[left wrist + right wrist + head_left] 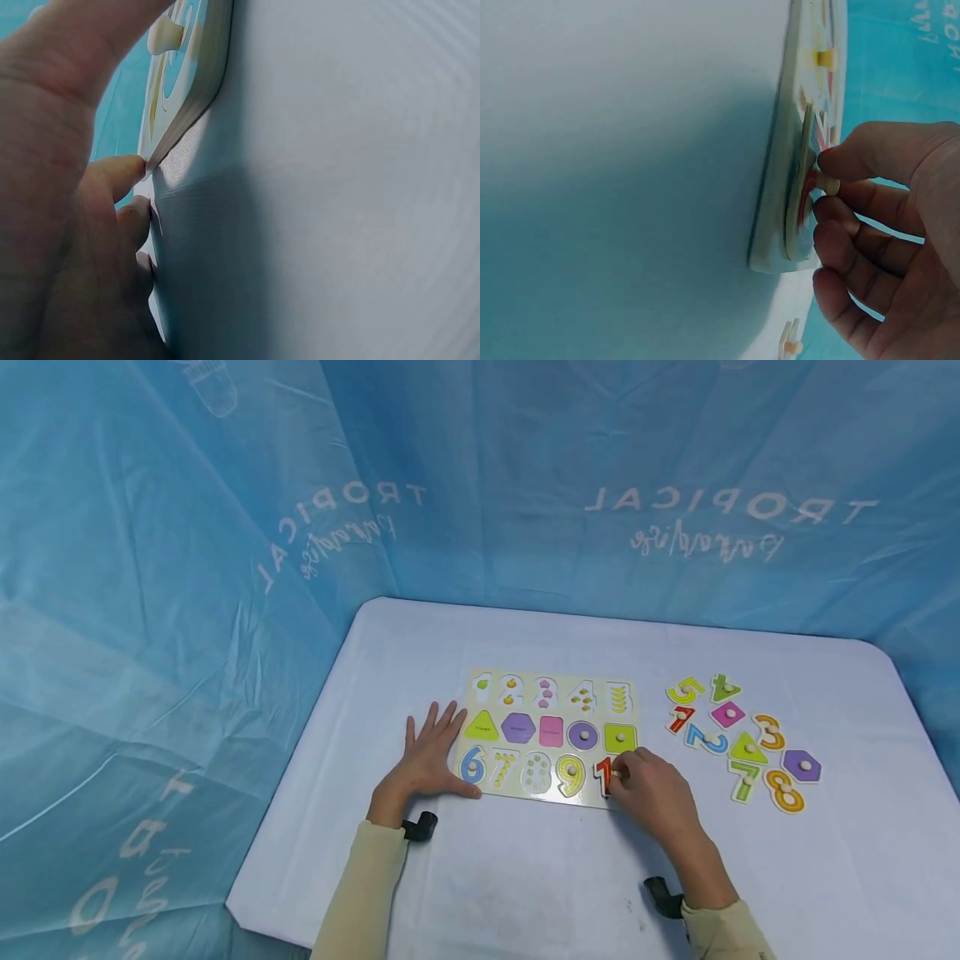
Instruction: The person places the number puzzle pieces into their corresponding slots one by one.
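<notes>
A wooden peg puzzle board (517,787) lies on the table with numbers and shapes in rows. At its lower right corner, my right hand (656,793) pinches the knob of a red number puzzle piece (804,196). A 1 shows on this piece in the head view, while my fingers hide the rest. The right wrist view has the piece slightly tilted, close over the board. My left hand (427,764) is spread at the board's left side, fingertips and thumb right at its edge. Near the thumb sits the blue 6 (472,765); the yellow 9 (571,775) is left of the red piece.
Loose pieces lie to the right of the board, among them a yellow 5 (684,691), a green 4 (724,687), an orange 8 (784,790) and a purple hexagon (802,766). Blue printed curtains (525,527) hang behind the white table (525,885) and along its left.
</notes>
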`<control>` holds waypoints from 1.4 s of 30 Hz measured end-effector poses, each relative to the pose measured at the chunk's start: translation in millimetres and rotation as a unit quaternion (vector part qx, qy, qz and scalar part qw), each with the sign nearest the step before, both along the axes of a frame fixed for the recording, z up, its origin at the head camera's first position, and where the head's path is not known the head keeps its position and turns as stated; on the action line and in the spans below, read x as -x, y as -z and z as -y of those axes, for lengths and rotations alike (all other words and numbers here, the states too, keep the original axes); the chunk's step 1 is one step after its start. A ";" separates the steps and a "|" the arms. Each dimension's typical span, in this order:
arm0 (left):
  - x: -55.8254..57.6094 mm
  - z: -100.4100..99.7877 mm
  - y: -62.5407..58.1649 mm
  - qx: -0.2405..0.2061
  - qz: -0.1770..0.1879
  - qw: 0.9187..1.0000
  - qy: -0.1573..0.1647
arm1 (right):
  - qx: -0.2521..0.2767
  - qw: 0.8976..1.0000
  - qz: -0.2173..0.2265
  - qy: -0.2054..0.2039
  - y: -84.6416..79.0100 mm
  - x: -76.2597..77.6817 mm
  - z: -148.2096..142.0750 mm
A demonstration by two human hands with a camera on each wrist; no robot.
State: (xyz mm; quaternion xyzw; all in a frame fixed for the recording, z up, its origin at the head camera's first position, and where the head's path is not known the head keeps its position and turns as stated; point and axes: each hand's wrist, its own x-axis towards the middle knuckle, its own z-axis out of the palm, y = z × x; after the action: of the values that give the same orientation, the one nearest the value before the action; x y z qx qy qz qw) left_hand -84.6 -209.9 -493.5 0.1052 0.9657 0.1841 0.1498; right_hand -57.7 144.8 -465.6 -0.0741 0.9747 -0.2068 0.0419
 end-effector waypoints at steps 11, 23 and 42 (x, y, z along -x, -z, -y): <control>1.5 -0.7 -1.7 -0.005 0.003 1.000 -0.002 | -0.008 1.000 -0.007 -0.010 2.1 -0.4 3.2; 2.8 -0.7 -3.4 0.000 0.006 1.000 -0.010 | -0.029 0.999 -0.017 -0.023 2.9 0.7 5.0; 1.4 -0.4 -1.1 0.002 0.005 1.000 -0.007 | 0.014 0.999 -0.020 -0.035 5.2 -1.3 -13.3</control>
State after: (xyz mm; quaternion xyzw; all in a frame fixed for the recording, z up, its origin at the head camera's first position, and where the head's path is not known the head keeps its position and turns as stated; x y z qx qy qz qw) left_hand -86.0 -209.6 -492.4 0.0974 0.9660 0.1838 0.1536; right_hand -56.4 158.1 -470.8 -0.1132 0.9690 -0.2178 0.0291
